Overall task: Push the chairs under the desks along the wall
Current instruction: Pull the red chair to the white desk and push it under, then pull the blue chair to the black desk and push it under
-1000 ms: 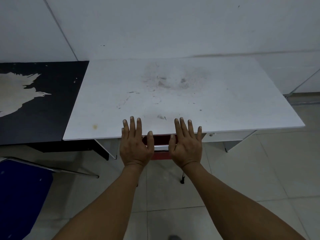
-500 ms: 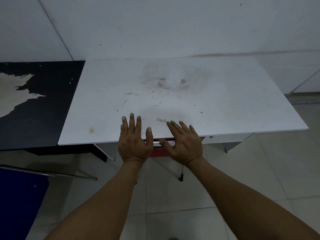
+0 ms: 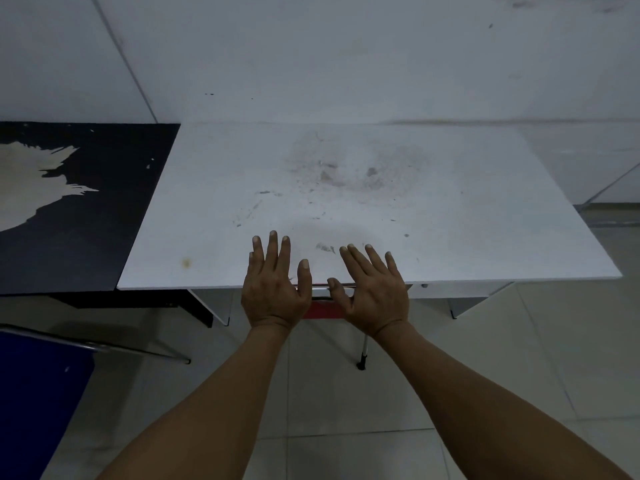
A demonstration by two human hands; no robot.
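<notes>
Matt, scuffed white desk top [image 3: 346,202]; black desk's [image 3: 86,237] coating peeled.

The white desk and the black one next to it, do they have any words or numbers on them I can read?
None: no words or numbers show anywhere.
White desk: only grey smudges and a small yellow stain.
Black desk: only a pale patch where the surface has worn off.
Blue chair: no label shows.

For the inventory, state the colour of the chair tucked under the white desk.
Red: a strip of the chair shows between the hands under the white desk, head view.
</notes>
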